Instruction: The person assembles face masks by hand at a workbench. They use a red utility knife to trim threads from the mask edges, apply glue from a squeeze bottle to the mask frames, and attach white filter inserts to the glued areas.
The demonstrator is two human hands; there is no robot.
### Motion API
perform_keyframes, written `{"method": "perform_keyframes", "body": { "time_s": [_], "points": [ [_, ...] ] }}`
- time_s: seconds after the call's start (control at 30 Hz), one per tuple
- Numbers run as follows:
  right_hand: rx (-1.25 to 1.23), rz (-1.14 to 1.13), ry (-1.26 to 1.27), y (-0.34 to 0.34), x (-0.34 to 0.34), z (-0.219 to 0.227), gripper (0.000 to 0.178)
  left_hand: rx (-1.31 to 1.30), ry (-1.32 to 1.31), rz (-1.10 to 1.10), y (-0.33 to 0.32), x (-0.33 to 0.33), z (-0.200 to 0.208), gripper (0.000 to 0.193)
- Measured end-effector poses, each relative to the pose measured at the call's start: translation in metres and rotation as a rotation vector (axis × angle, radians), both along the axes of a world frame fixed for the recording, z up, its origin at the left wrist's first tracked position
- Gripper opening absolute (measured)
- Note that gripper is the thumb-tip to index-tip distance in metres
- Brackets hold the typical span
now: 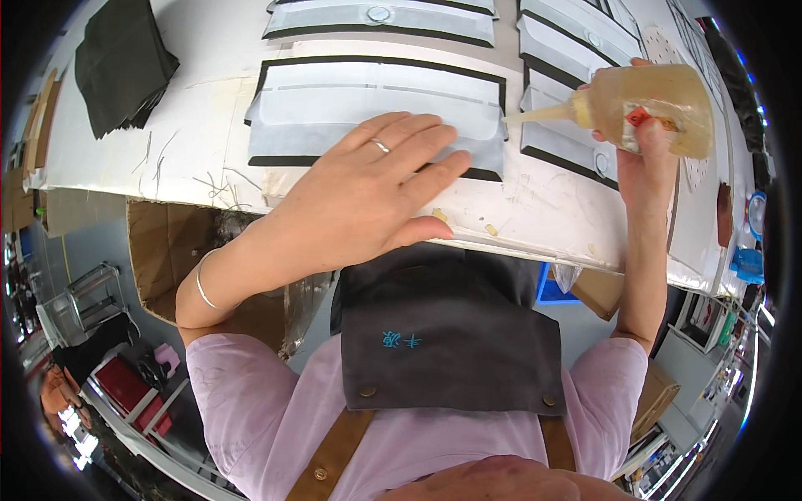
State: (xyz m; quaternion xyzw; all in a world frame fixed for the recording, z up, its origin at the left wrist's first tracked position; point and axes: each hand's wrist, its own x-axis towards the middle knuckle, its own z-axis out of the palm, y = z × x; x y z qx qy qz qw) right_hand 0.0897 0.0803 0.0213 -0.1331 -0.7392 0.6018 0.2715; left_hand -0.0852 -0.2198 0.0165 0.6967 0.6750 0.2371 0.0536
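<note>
Bench: I see this white bench (pixel 205 88) across the top, around 12 o'clock.
Panel: the pale panel (pixel 368 93) with black edges lies on it near 12, its long way from 9 to 3.
Left hand: my left hand (pixel 388 184) rests spread on the panel, the nearer hand.
Bottle: the bottle (pixel 672 93) is at 2 o'clock from that hand.
Right hand: my right hand (pixel 647 167) is clamped round it.
Spout: the spout (pixel 547 113) points to 9, tip by the panel's 3 o'clock edge; touching, I can't tell.

In the right fingers (pixel 656 142), a translucent, yellowish squeeze bottle (pixel 672 93), tipped sideways, slim nozzle (pixel 539 113) pointing left. Flat under the left fingers (pixel 418 127), a pale, black-edged panel (pixel 317 104), right edge close by the nozzle's tip.
</note>
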Motion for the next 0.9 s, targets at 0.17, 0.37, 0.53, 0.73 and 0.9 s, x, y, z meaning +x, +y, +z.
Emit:
{"method": "perform_keyframes", "body": {
  "time_s": [0.17, 0.37, 0.53, 0.73, 0.9],
  "points": [
    [-0.073, -0.007, -0.031, -0.005, 0.004, -0.008, 0.069, -0.039, 0.020, -0.082, 0.018, 0.010, -0.007, 0.069],
    [-0.167, 0.020, 0.057, -0.014, 0.001, -0.008, 0.051, -0.062, 0.032, -0.077, 0.018, 0.016, -0.011, 0.079],
    [-0.155, 0.064, 0.035, -0.012, 0.009, -0.012, 0.056, -0.074, 0.044, -0.075, 0.017, 0.017, -0.007, 0.084],
    [0.036, 0.081, 0.072, -0.009, 0.012, -0.015, 0.065, -0.080, 0.040, -0.080, 0.018, 0.015, -0.007, 0.085],
    [0.187, 0.030, 0.080, -0.010, 0.004, -0.010, 0.065, -0.076, 0.039, -0.080, 0.017, 0.016, -0.007, 0.086]
  ]
}}
